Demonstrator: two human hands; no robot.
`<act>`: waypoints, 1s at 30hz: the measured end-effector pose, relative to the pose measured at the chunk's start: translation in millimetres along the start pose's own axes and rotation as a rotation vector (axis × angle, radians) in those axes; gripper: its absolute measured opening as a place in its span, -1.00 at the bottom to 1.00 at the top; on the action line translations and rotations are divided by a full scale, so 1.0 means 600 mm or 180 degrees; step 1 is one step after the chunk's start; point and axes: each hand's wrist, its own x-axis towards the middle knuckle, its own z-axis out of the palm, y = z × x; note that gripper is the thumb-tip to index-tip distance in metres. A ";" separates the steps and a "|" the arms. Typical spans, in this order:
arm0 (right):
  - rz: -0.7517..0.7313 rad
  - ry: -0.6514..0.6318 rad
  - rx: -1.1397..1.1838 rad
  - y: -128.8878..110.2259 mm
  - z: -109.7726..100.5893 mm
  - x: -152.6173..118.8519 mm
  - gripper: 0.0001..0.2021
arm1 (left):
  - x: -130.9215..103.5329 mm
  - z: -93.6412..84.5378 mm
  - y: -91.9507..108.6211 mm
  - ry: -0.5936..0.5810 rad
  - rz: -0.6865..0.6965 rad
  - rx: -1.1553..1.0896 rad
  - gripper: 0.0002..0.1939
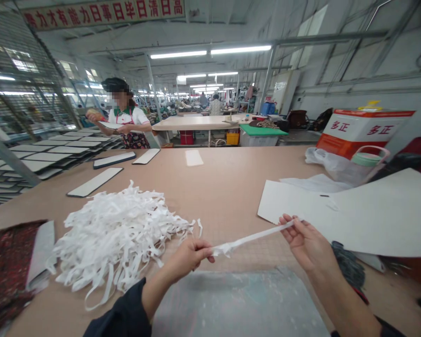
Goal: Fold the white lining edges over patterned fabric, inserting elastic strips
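Observation:
A narrow white fabric strip point(254, 238) is stretched between my two hands above the table. My left hand point(192, 255) pinches its left end, where the strip looks crumpled or knotted. The other end is between the thumb and fingers of my right hand point(303, 238), held a little higher. Left of my hands lies a large tangled heap of similar white strips point(115, 234). Below them is a worn grey translucent sheet point(242, 304) on the tabletop.
The brown table point(224, 187) bears pale panels point(96, 181) at the far left, large white sheets point(365, 210) and a white-and-red can point(363, 131) at right. Dark red patterned fabric point(10, 267) lies at left. A co-worker point(128, 117) holds a panel beside stacked racks point(38, 157).

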 end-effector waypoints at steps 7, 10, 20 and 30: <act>-0.0146 0.0278 -0.0338 -0.023 -0.007 0.008 -0.92 | 0.010 -0.022 0.000 -0.0062 0.0212 -0.0016 -0.64; 0.0111 0.0072 -0.0394 -0.017 0.021 -0.018 -0.88 | 0.019 -0.012 0.004 0.0031 0.0287 0.0115 -0.69; 0.0615 -0.0769 -0.0089 -0.024 0.155 -0.127 -0.74 | 0.035 0.138 0.029 -0.0130 0.1173 0.0486 -0.57; 0.0389 -0.0454 0.0025 -0.037 0.146 -0.129 -0.75 | 0.016 0.153 0.043 -0.0175 0.1104 0.0333 -0.58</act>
